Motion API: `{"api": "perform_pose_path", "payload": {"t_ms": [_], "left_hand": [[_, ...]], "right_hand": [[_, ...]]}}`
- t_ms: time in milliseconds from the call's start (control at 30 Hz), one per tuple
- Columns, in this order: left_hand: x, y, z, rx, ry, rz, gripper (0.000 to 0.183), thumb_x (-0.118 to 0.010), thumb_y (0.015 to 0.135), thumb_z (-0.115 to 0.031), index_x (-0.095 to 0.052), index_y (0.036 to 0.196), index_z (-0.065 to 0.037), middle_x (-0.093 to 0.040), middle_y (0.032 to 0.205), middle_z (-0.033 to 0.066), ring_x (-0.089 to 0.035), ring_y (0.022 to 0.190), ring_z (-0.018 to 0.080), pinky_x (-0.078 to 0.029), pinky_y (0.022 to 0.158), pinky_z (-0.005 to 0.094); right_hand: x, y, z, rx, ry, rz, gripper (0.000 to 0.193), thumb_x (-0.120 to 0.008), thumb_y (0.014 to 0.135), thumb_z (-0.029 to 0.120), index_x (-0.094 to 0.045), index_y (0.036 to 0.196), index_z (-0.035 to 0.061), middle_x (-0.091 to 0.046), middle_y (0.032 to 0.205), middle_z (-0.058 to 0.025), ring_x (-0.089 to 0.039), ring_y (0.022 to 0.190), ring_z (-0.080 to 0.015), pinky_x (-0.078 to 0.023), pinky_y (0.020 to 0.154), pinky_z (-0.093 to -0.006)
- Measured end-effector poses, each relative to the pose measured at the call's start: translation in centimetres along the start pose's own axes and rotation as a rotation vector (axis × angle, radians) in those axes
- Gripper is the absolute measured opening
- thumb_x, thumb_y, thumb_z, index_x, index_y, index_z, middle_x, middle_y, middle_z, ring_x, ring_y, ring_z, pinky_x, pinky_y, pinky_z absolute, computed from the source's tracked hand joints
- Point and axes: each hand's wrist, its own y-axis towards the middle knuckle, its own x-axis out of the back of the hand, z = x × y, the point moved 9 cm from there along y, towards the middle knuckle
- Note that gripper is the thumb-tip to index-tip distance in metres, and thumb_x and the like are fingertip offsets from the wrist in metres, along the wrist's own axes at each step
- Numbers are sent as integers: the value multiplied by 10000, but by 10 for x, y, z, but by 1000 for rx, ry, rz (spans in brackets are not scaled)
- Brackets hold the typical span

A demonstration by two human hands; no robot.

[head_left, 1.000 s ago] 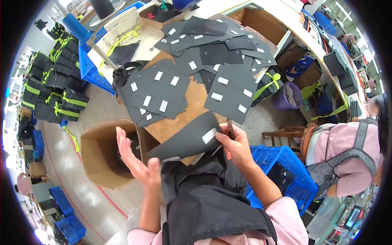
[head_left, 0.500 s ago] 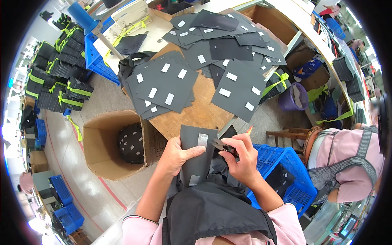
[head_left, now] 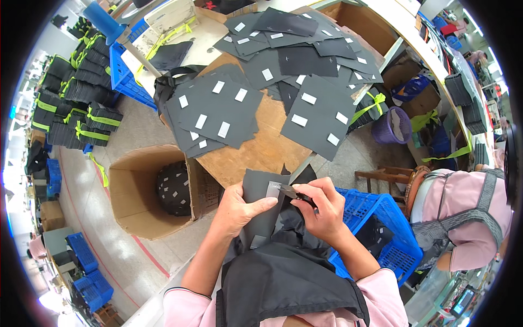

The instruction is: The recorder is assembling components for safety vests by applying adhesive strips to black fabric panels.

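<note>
My left hand [head_left: 238, 211] grips a dark grey fabric piece [head_left: 262, 219] along its left side, thumb lying across the front. Near the top of that piece is a white rectangular patch [head_left: 273, 189], and another pale patch [head_left: 258, 241] shows lower down by my dark apron. Between the fingers of my right hand [head_left: 327, 213] is a pair of small thread snips [head_left: 297, 195]. The tips of the snips are at the right edge of the upper patch; whether the blades are pressed together is too small to tell.
Grey panels with white patches lie stacked on the brown board [head_left: 271, 137] ahead. A cardboard box [head_left: 126, 199] stands left, a blue crate [head_left: 400, 229] right. Beyond the crate are a wooden stool [head_left: 385, 178], a purple bin [head_left: 384, 132] and a person in pink [head_left: 463, 218].
The snips have moved left and now meet the edge of the upper patch. The fabric piece has tilted slightly in my left hand, and its upper part has shifted a little.
</note>
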Motion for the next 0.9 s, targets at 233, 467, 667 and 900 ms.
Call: {"api": "perform_pose_path", "payload": {"t_ms": [233,467,667,900], "left_hand": [[2,3,3,9,68,12,283,-703,750,-73,-607,1002,16,-641,898,61,-596,785,113,-488,717,257],[7,15,12,-81,18,33,253,-608,833,-89,-549,1063,-1,-601,927,43,-574,826,109,-471,743,252],[1,15,20,-6,-64,35,298,-685,811,-177,-537,1026,-32,-584,856,9,-549,771,98,-450,745,256],[10,22,26,98,-234,-45,250,-697,738,-40,-509,901,-72,-589,827,26,-574,738,100,-472,679,249]], "right_hand": [[-4,2,-6,34,-41,-1,282,-723,658,20,-632,923,56,-554,750,-73,-549,582,-199,-426,479,-287],[-63,-11,-76,-618,854,521,324,-661,769,79,-545,1071,55,-420,741,47,-404,623,-39,-325,503,-187],[-55,-13,-70,-821,780,432,138,-649,802,69,-556,903,55,-491,681,38,-462,552,-24,-377,462,-189],[-11,-27,-50,-361,282,36,343,-676,731,27,-534,1042,43,-490,881,-57,-504,750,-134,-397,634,-240]]}}
